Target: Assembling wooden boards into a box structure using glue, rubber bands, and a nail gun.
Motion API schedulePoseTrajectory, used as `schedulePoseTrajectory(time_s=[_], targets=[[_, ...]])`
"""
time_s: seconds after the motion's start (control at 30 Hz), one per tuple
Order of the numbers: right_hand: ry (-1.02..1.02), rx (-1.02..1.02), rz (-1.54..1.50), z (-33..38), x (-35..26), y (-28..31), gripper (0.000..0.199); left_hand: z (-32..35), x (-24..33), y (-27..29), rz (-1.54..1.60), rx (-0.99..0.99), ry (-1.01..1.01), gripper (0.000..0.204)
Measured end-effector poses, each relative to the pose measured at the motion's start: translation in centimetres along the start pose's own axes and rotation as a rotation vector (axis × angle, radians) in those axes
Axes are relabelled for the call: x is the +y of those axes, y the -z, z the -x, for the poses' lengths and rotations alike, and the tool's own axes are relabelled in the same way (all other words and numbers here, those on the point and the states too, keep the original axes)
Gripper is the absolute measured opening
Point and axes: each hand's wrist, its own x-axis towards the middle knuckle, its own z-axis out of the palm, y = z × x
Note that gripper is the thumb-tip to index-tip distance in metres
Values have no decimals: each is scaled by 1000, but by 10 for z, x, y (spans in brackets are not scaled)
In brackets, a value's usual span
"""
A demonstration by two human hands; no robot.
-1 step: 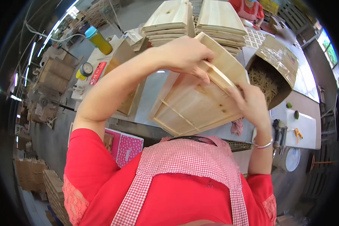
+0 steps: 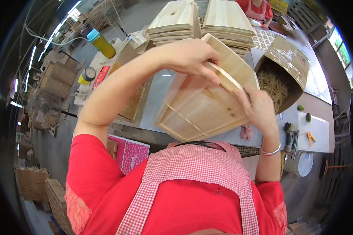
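Observation:
A pale wooden box (image 2: 211, 105) with slanting sides is tilted up in front of me over the grey table. Two thin bands or strips show across its lower left part. My left hand (image 2: 194, 58) reaches over its far side, thumb and fingers closed on a narrow wooden edge (image 2: 227, 78). At the other end of that edge my right hand (image 2: 259, 107) grips the box, its fingertips pressed along the wood. Some fingers of both hands are hidden behind the panels.
Two stacks of wooden panels (image 2: 174, 17) stand at the back. To the right, a tipped cardboard carton (image 2: 290, 58) holds many small wooden pieces. A power tool (image 2: 289, 135), orange-handled clippers (image 2: 310, 138) and a pink cloth (image 2: 246, 132) lie nearby. A bottle (image 2: 102, 44) stands left; a co-worker (image 2: 259, 9) is beyond.
My right hand and wrist have shifted slightly left and down against the box. The left hand keeps its hold. More of the co-worker shows at the back.

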Motion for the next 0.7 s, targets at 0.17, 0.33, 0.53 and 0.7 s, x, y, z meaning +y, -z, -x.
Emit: schedulePoseTrajectory(time_s=[0.17, 0.33, 0.53, 0.7], targets=[[-111, 123, -78, 8, -10, -8, 35, -9, -5, 9, 72, -139, -23, 33], [-190, 247, -173, 16, -10, -19, 40, -14, -4, 0, 83, -76, -7, 28], [-199, 319, -187, 18, -13, -22, 40, -14, 0, 2, 73, -37, 34, 28], [-200, 253, -159, 8, -7, -19, 42, -24, -13, 8, 117, -111, -71, 30]])
